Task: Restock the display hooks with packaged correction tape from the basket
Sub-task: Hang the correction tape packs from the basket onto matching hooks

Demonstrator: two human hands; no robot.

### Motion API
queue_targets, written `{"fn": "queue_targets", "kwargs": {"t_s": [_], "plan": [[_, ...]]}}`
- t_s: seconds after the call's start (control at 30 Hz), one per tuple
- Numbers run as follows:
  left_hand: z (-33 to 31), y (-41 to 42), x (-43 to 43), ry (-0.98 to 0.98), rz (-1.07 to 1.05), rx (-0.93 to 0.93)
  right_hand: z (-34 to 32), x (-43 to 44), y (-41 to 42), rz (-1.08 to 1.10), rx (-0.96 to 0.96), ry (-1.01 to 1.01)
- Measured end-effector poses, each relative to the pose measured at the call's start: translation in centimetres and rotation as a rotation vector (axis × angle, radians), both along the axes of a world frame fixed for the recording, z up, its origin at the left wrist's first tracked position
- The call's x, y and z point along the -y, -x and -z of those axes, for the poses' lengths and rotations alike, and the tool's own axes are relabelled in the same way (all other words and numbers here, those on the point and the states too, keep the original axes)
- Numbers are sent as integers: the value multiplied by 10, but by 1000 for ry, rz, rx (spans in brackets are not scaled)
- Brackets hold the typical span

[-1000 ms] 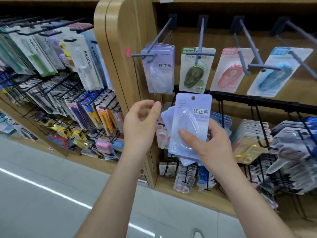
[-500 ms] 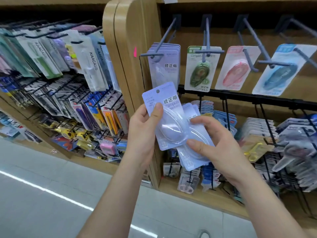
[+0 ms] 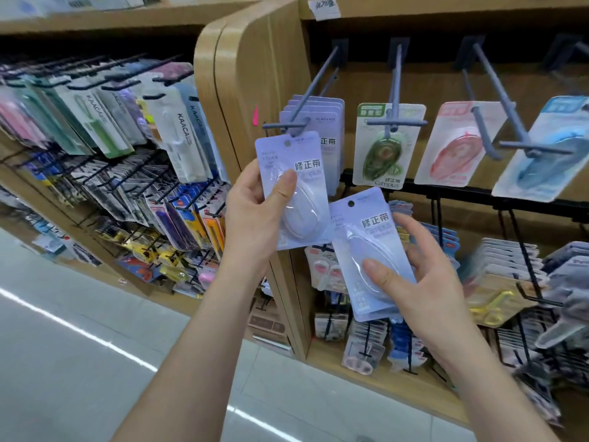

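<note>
A wooden display unit (image 3: pixel 255 74) fills the frame, with a rack of hanging pens (image 3: pixel 95 138) on the neighbouring bay to its left and pale floor tiles (image 3: pixel 63 346) below. Along the unit's upper edge, grey hooks carry single green (image 3: pixel 389 148), pink (image 3: pixel 455 148) and blue (image 3: pixel 541 154) correction tape packs. The leftmost hook (image 3: pixel 314 78), by the unit's upper left corner, holds a row of lavender packs (image 3: pixel 333 122).

A person's left hand (image 3: pixel 255 218) grips one lavender correction tape pack (image 3: pixel 306 215), thumb across its clear blister. The pack is raised upright, its punched hole just beneath that hook's front tip and not seen threaded on. Lower and to the right, in front of the unit's black rail, the right hand (image 3: pixel 424 282) grips a tilted stack of the same packs (image 3: pixel 360 237), thumb pressed on the front blister.
</note>
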State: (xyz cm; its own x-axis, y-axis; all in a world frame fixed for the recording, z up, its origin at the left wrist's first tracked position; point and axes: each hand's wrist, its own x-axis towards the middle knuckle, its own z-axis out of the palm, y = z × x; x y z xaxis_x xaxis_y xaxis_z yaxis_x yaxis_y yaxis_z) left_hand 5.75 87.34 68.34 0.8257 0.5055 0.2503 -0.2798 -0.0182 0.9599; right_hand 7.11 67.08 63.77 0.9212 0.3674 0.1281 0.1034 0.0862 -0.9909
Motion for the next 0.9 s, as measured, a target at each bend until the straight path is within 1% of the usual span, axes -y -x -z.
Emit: {"fn": "queue_targets", "kwargs": {"t_s": [0.17, 0.27, 0.37, 0.4, 0.5, 0.57, 0.63, 0.67, 0.73, 0.8, 0.9], "plan": [[5, 11, 5, -12, -2, -8, 2, 6, -14, -38, -17, 15], [0, 13, 10, -13, -21, 27, 4, 9, -25, -33, -30, 40], [-7, 8, 13, -9, -55, 50, 7, 4, -28, -81, -72, 21], [-8, 6, 14, -5, -68, 47, 9, 1, -27, -101, -131, -29], [-7, 0, 14, 10, -114, 35, 10, -9, -21, -160, -411, -218], [-8, -3, 14, -4, -131, 28, 12, -12, -19, -166, -505, -284], [-8, -7, 13, -18, -127, 24, 12, -14, -19, -164, -544, -341], [-8, -10, 13, -24, -137, 21, 11, -15, -20, -158, -541, -362], [-8, -15, 14, -80, -229, 5, 9, -18, -19, -120, -480, -379], [-4, -22, 12, -227, -334, 10, 6, -22, -15, -44, -378, -361], [7, -28, 0, -499, -364, 4, 3, -26, -9, 74, -252, -276]]}}
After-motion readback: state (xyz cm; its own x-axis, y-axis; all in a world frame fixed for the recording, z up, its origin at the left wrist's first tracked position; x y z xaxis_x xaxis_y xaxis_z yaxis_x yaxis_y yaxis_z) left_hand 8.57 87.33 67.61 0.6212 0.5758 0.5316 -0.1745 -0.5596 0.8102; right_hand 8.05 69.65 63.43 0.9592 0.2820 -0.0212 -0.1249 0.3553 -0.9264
